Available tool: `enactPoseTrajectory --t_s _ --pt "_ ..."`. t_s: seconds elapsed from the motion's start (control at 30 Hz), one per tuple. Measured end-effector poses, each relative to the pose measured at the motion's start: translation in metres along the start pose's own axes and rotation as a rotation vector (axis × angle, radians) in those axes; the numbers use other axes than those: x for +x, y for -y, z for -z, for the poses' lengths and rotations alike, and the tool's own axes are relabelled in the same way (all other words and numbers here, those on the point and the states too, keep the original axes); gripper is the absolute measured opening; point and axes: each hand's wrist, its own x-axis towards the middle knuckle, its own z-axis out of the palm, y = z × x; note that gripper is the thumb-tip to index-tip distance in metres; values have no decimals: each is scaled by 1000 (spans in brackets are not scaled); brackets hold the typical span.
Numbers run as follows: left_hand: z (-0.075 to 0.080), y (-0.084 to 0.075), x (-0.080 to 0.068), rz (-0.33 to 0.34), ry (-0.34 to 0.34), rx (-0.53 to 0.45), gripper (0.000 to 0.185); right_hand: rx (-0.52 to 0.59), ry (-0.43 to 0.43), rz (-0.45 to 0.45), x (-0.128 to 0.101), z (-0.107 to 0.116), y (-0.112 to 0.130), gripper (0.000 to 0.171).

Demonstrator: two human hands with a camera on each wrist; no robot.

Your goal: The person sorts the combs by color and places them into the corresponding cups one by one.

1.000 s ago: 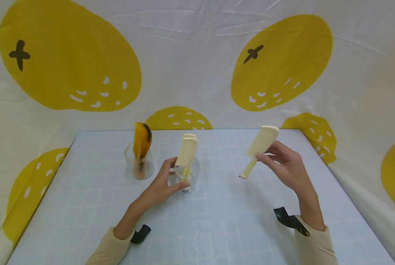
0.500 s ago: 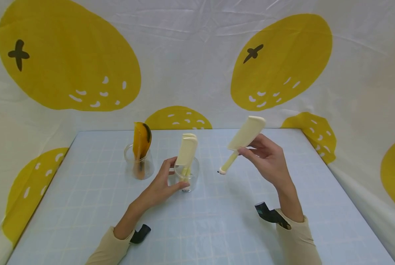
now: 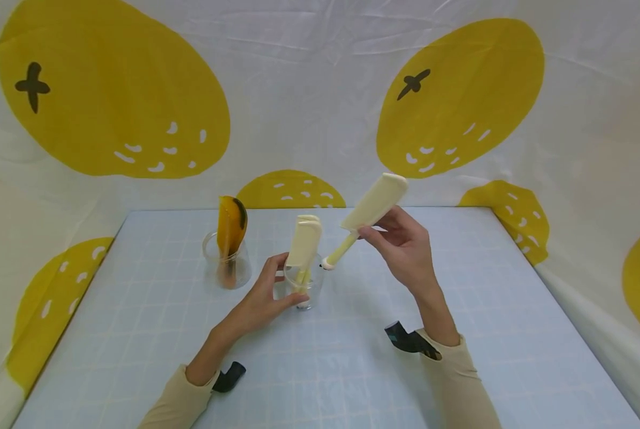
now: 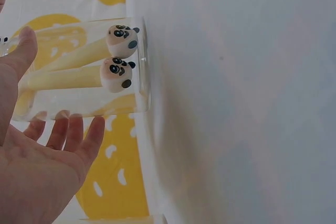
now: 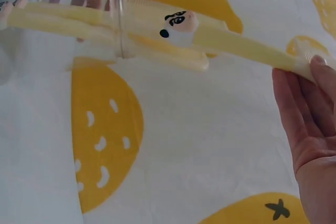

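My left hand [image 3: 263,301] holds a clear glass cup [image 3: 316,285] upright on the table, thumb on the near side and fingers on the far side. Two pale yellow combs [image 3: 304,241] stand in it, blades up. Through the glass in the left wrist view, their panda-head handle ends [image 4: 122,40] show near the cup's bottom. Between thumb and fingers, my right hand [image 3: 406,250] pinches a similar comb [image 3: 378,199] where blade meets handle. It is tilted, with its panda end [image 5: 181,27] pointing down-left, close to the cup's rim.
Left of the cup stands a glass mug [image 3: 239,274] with a handle, holding an orange-yellow flat thing [image 3: 230,226] with a dark patch and brownish stem. The table [image 3: 320,369] has a pale blue checked cover. A white cloth with yellow fruit prints [image 3: 298,89] hangs behind and at both sides.
My right hand has moved left with the comb, bringing its panda end from well right of the cup to beside the rim. The left hand and cup have stayed put.
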Motion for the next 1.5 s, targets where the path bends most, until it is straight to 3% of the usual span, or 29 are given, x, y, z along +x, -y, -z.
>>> enactPoseTrajectory --t_s 0.4,0.77,1.1,1.3,1.5 --pt "0 1 1 -43 6 -13 87 -14 120 -59 -1 -27 -14 37" --pt "-1 0 2 -48 13 -9 87 -110 329 -20 -5 -43 -21 35" --pt "0 2 1 -73 8 -17 87 -104 386 -56 -6 -46 -23 40" --pt "0 2 0 -69 5 -18 84 -96 417 -78 -7 -49 -24 33" --pt "0 4 0 -68 9 -35 83 -103 451 -39 -8 -53 -26 34"
